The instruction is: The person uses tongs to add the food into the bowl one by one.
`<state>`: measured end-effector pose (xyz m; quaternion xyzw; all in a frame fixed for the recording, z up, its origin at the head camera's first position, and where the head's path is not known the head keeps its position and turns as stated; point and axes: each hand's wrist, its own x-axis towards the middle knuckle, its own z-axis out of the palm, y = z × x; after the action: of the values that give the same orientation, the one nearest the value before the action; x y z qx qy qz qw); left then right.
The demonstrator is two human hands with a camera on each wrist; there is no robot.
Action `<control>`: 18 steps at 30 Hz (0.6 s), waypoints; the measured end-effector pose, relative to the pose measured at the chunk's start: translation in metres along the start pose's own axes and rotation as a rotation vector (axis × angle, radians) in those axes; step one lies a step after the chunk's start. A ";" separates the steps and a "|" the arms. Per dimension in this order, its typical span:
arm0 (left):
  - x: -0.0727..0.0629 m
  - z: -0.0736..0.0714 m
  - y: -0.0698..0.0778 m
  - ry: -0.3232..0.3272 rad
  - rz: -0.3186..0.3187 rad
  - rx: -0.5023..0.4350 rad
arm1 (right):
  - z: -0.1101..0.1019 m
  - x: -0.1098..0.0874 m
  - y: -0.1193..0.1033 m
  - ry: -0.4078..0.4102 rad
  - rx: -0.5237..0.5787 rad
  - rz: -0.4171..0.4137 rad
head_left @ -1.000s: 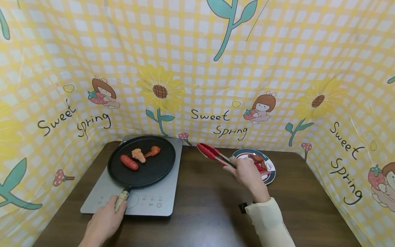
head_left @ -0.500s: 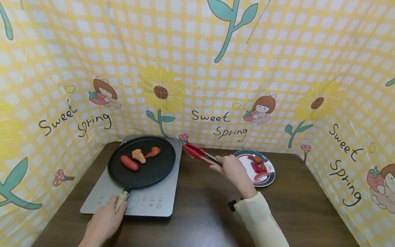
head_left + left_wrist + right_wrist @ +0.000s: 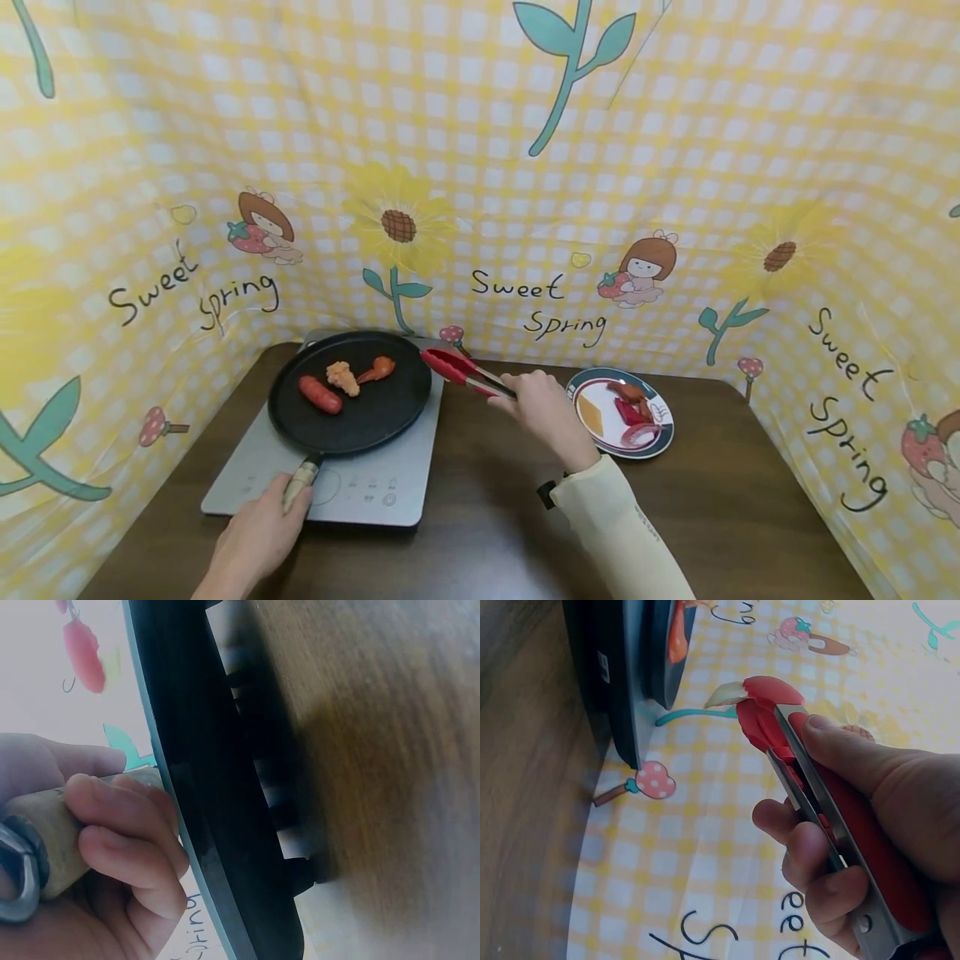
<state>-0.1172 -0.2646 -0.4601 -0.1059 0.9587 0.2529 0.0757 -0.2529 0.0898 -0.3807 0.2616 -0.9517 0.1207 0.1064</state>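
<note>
My left hand [image 3: 258,529] grips the handle [image 3: 300,485] of a round black frying pan [image 3: 375,429]. In the left wrist view, its fingers [image 3: 124,810] curl round that handle. In the pan lie a red sausage [image 3: 320,395], a craggy fried-chicken piece [image 3: 342,377] and a small orange-red drumstick-shaped piece [image 3: 378,367]. My right hand [image 3: 546,414] holds red-tipped metal tongs [image 3: 453,365], their tips beside the pan's right rim. The right wrist view shows the tongs' tips closed on a pale, whitish piece [image 3: 726,695] whose kind I cannot tell.
The pan sits on a silver induction cooker [image 3: 240,483]. Right of my right hand, a dark-rimmed plate [image 3: 665,429] holds a yellow square slice [image 3: 589,412], red pieces and brown-orange food. A checked cloth [image 3: 510,208] hangs behind the brown table [image 3: 480,508].
My right hand has moved left from over the plate, bringing the tongs to the pan's right rim. The plate's yellow slice has come into view. My left hand stays on the handle.
</note>
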 end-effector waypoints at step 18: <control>-0.001 0.000 0.001 0.014 0.014 0.005 | 0.016 0.029 -0.020 0.012 -0.064 -0.060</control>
<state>-0.1164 -0.2637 -0.4599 -0.1006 0.9606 0.2502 0.0674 -0.2689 0.0551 -0.3852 0.2860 -0.9460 0.0886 0.1240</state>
